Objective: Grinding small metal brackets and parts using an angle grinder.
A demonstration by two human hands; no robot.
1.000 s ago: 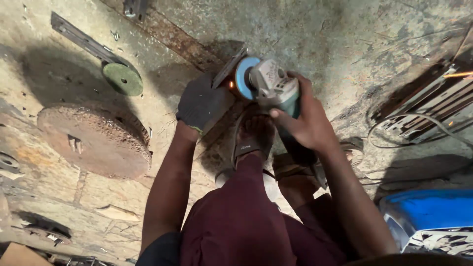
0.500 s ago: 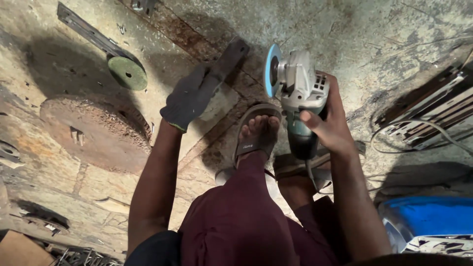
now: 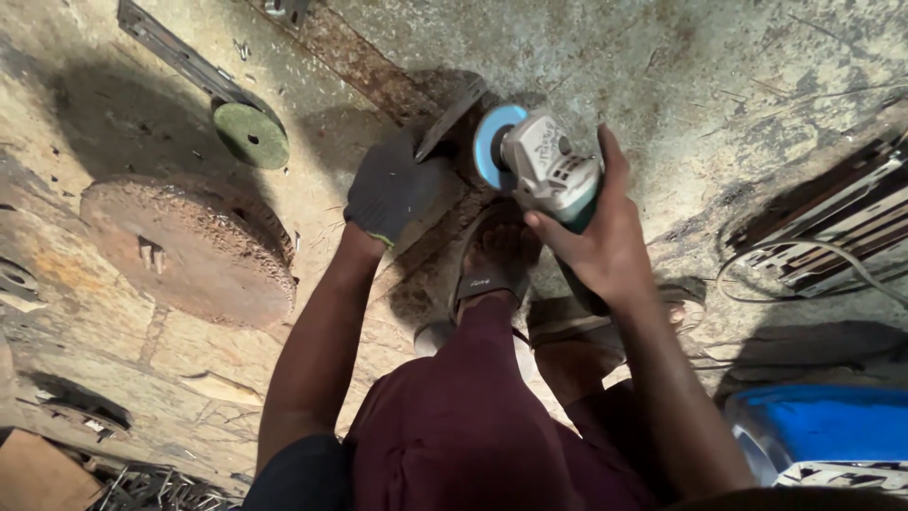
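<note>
1. Gloved left hand (image 3: 390, 189) pins the metal strip (image 3: 452, 115) to the floor.
2. Right hand (image 3: 598, 241) grips the grinder (image 3: 541, 168), disc beside the strip.
3. No sparks; grinding looks unfinished.

A rough metal workshop: stained concrete floor (image 3: 757, 85), rusty round disc (image 3: 189, 246) at left, angle grinder (image 3: 544, 170), scattered scrap.

One head-worn camera looks steeply down, close over the person's arms, at the floor (image 3: 719, 85).
</note>
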